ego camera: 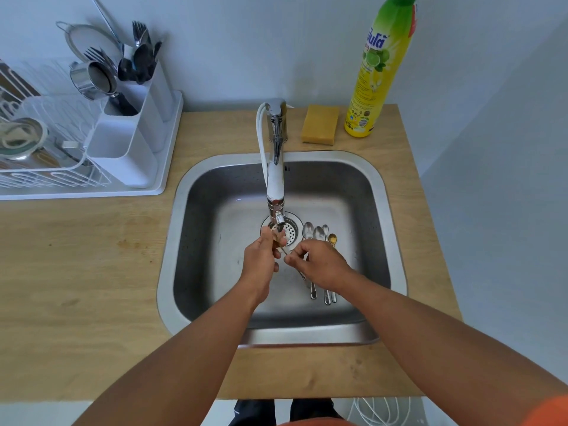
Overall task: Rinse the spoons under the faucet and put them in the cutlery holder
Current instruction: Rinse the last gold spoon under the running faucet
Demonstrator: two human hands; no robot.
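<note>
While both hands (261,256) pinch spoon (283,249), sink (381,210) holds 4 spoons (319,238); cutlery holder (123,142) part-filled.

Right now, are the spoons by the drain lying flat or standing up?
Lying flat: the spoons rest side by side on the sink floor, bowls near the drain, handles toward the person.

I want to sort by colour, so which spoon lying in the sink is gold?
The small gold spoon, rightmost in the sink; the spoons beside it are silver.
</note>
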